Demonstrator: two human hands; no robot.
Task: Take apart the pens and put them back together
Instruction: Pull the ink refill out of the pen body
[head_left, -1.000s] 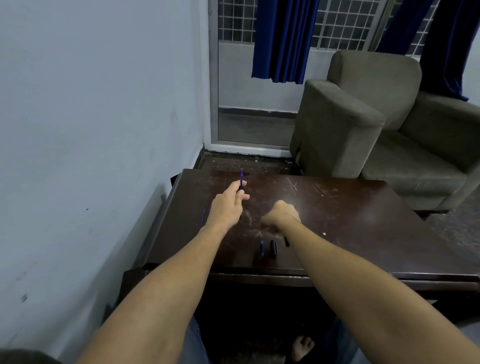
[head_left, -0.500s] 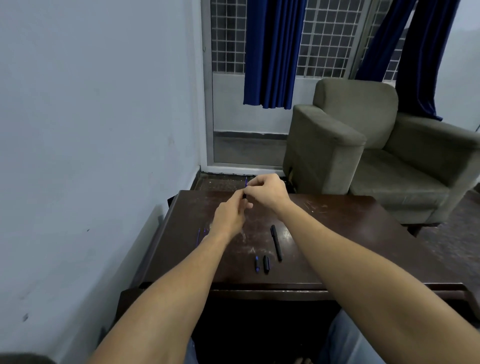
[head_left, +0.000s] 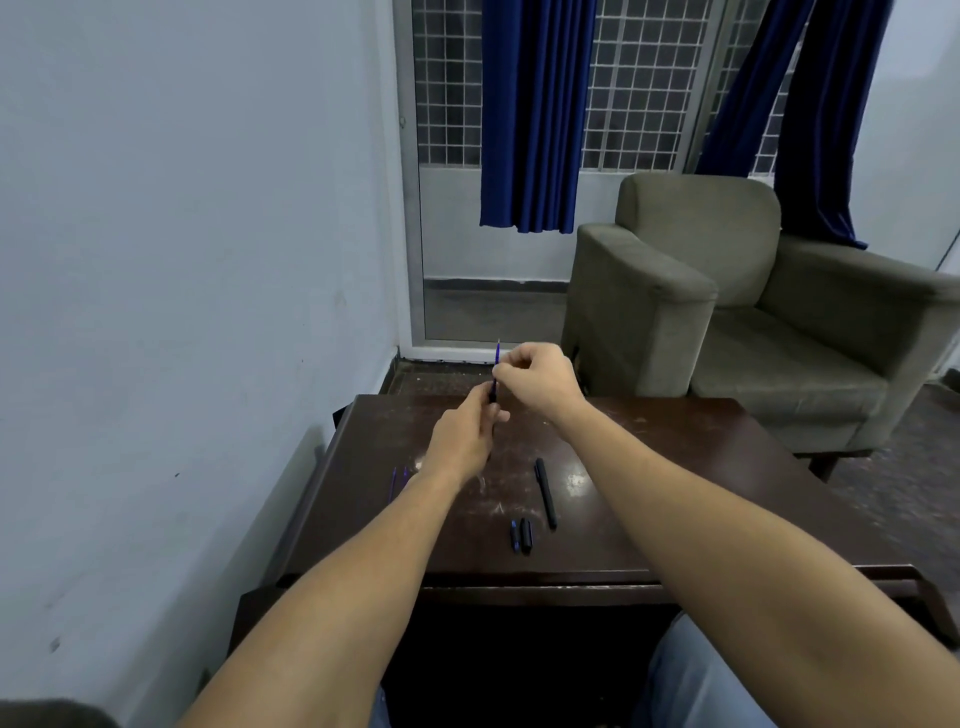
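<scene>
Left hand (head_left: 462, 441) pinching dark pen barrel (head_left: 492, 393); right hand (head_left: 535, 379) pinching blue refill (head_left: 497, 353) sticking up at 12 o'clock. Black pen (head_left: 545, 493) lying on tabletop (head_left: 675, 467), 5 o'clock of hands.

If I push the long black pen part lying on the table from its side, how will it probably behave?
The long black pen part looks round and slim, so it would probably roll across the glossy table. It lies straight, so it is likely stiff when lifted. Being so thin, it is probably light.
</scene>
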